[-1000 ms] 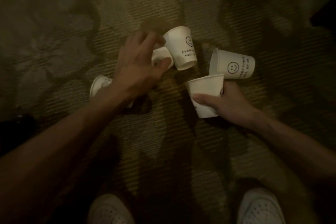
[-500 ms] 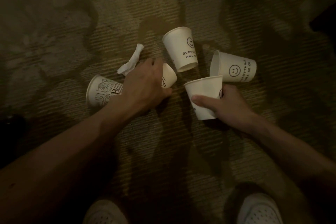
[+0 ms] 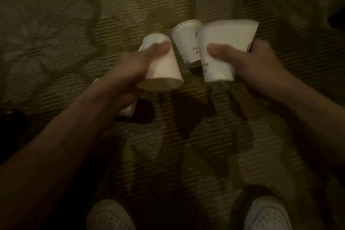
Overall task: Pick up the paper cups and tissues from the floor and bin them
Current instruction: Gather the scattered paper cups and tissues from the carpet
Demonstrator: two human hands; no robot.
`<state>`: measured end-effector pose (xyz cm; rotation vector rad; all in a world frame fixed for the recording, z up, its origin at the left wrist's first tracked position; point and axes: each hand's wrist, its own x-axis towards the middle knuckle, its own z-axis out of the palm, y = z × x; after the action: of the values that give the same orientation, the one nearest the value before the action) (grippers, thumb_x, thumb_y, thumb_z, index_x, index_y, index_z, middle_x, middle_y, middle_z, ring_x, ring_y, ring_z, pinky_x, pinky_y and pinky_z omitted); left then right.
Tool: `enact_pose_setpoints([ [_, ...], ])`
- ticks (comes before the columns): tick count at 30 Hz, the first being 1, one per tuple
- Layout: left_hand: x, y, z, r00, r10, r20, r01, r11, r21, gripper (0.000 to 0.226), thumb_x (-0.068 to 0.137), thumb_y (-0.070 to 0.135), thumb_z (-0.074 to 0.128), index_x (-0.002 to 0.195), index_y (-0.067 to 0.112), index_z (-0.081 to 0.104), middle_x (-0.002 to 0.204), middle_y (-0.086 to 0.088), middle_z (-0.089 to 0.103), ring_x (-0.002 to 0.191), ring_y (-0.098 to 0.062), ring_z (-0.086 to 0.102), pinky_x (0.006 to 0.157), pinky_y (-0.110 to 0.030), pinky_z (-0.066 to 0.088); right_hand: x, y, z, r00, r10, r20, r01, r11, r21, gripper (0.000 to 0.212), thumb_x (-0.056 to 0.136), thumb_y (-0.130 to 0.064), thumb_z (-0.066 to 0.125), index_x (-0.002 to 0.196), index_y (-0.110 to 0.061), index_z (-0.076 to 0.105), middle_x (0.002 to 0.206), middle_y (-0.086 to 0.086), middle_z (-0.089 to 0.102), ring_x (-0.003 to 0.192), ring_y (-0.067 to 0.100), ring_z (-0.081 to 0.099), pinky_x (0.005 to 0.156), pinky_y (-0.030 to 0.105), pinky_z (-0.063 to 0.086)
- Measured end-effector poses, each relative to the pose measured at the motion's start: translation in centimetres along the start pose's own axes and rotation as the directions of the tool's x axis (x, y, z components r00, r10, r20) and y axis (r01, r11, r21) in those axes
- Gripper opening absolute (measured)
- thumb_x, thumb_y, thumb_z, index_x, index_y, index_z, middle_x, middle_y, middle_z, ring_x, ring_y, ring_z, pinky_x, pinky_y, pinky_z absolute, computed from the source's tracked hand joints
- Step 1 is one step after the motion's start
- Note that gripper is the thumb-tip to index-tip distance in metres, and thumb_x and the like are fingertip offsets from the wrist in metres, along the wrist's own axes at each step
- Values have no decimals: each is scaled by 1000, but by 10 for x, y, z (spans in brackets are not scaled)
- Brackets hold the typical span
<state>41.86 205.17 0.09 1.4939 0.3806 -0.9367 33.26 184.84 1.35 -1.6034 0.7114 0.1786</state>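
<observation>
Both forearms are bare from the lower frame edges to the wrists; no sleeve, watch or band is visible. The left hand (image 3: 130,67) and the right hand (image 3: 250,61) are bare, without gloves or rings, and appear motion-blurred. The left shoe (image 3: 110,214) and the right shoe (image 3: 268,213) are white with rounded toes and rows of small perforation holes across the upper.

Both hands (image 3: 130,69) (image 3: 248,61) are sitting close together with a standing cup (image 3: 186,43) filling the gap between them. A fallen cup (image 3: 127,111) is lying under the left forearm (mostly hidden). Carpet (image 3: 186,155) between the forearms, down to the shoes (image 3: 110,216), is lying open.
</observation>
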Motion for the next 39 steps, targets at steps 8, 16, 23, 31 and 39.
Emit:
enact_pose_setpoints([
  [8, 15, 3, 17, 990, 80, 118, -33, 933, -357, 24, 98, 37, 55, 112, 17, 54, 88, -7, 77, 87, -22, 74, 86, -45, 59, 39, -28, 16, 996, 66, 64, -74, 990, 121, 59, 85, -31, 75, 134, -9, 50, 112, 5, 72, 89, 15, 74, 66, 29, 60],
  [16, 36, 3, 21, 964, 191, 186, -116, 929, -350, 42, 104, 38, 39, 133, 9, 49, 116, -15, 70, 105, -27, 68, 93, -45, 54, 59, -33, 28, 959, 98, 265, -119, 991, 64, 37, 92, -33, 65, 122, -14, 56, 101, 2, 77, 90, 17, 74, 76, 37, 62],
  [23, 53, -8, 23, 972, 175, 155, -124, 948, -294, 55, 97, 35, 57, 142, 5, 44, 131, -22, 62, 119, -36, 62, 101, -53, 50, 64, -21, 37, 982, 83, 168, -94, 994, 59, 71, 83, -29, 76, 142, -14, 40, 116, 2, 69, 89, 12, 74, 68, 30, 61],
  [31, -39, 12, 40, 988, 47, 149, -33, 995, -94, 42, 100, 33, 54, 134, 7, 55, 120, -15, 70, 105, -27, 70, 79, -34, 59, -20, -55, 21, 968, 234, 95, -242, 967, 80, 72, 81, -35, 78, 141, -15, 43, 115, 0, 68, 84, 11, 74, 63, 28, 61],
  [39, -164, 34, 58, 987, -57, 152, 11, 957, 289, 73, 62, 66, 64, 121, 23, 68, 127, -1, 68, 123, -21, 61, 108, -48, 44, -167, -102, -11, 909, 409, 77, -415, 882, 224, 60, 77, -38, 80, 129, -18, 57, 107, -2, 74, 85, 11, 74, 68, 30, 61],
])
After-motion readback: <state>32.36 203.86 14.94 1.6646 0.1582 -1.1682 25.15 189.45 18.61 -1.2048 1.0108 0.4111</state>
